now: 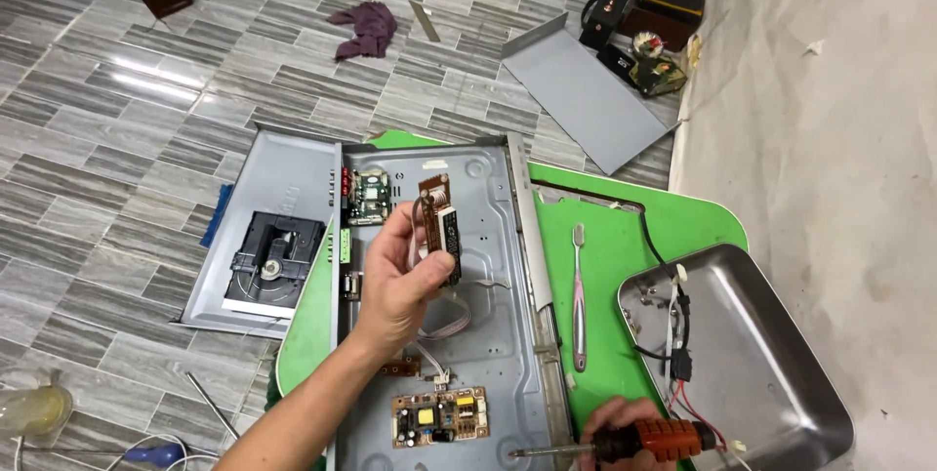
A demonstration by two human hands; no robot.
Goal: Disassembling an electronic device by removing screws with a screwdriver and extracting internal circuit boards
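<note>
Floor tiles in grey stripes run along the left, where a metal cover plate carrying a black disc drive (271,258) lies flat beside the green surface (610,266). On that surface rests an opened grey metal chassis (493,315), with a small green circuit board (370,196) near its far left corner and a tan power board (440,417) near the front edge.

Above the chassis, the left hand (400,281) is closed around a small brown circuit board (438,227), pinching it upright by its lower edge; a grey ribbon cable (447,320) trails from it down toward the chassis floor. To handle this well, I would judge the board is best gripped by its edges, kept low enough that the ribbon is not strained, and turned gently.

Right of the chassis a pink-handled toothbrush (578,300) lies lengthwise on the green. At the bottom edge the right hand (610,429) grips a tool with an orange ribbed handle (669,439), its metal shaft pointing left toward the chassis rim. Farther right a steel tray (752,364) holds black and red wires. No readable labels show; a yellow patch marks the tan board.
</note>
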